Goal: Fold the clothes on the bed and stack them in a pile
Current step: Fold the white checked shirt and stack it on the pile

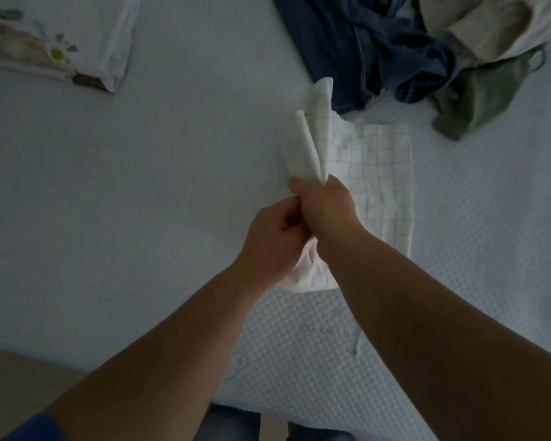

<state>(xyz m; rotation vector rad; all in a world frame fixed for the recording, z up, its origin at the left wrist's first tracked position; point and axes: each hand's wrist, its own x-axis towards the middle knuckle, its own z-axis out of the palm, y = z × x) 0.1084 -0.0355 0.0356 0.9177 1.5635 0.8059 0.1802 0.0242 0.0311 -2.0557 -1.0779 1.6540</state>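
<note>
A white checked garment [379, 173] lies on the bed [140, 218], its right part flat and its left edge lifted into a bunched fold. My right hand [325, 208] grips that raised fold near its middle. My left hand [274, 240] grips the garment's near end just below and left of the right hand. The cloth between the two hands is hidden. A folded white printed shirt [54, 39] lies at the far left of the bed.
A heap of unfolded clothes sits at the far right: dark blue jeans [347, 52], a green garment [477, 100] and a beige one [490, 23]. The bed's near edge runs along the bottom, with floor [13, 383] at lower left.
</note>
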